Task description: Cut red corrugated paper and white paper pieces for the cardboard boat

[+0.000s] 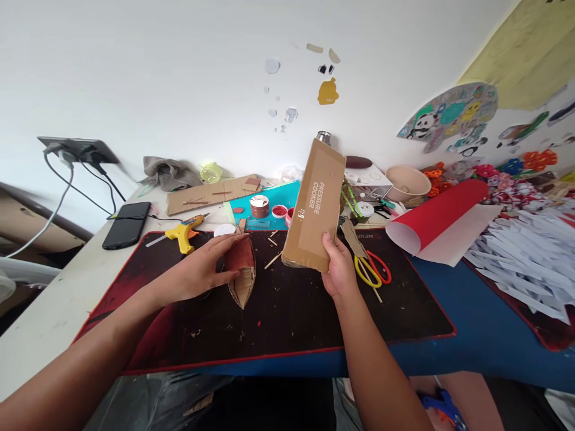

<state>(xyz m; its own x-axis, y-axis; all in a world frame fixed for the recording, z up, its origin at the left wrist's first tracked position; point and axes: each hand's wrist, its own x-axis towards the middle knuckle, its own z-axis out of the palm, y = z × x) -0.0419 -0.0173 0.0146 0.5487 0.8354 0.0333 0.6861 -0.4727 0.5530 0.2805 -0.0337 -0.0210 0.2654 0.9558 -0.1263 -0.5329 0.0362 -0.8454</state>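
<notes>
The right hand [338, 266] is gripping the cardboard panel [317, 206], raising it tilted above the dark mat [287, 323]; the left hand [202, 269], thumb spread from its fingers, is reaching around the smaller cardboard boat [241, 269] on the mat.

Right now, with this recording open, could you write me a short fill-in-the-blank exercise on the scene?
The right hand holds a cardboard panel printed "PRESSURE ____".
The left hand is at a hollow cardboard piece whose near end narrows to a ____.
The scissors have one yellow handle and one ____ handle.
Left of the yellow glue gun lies a black ____.

Missing words: COOKER; point; red; phone.
</notes>
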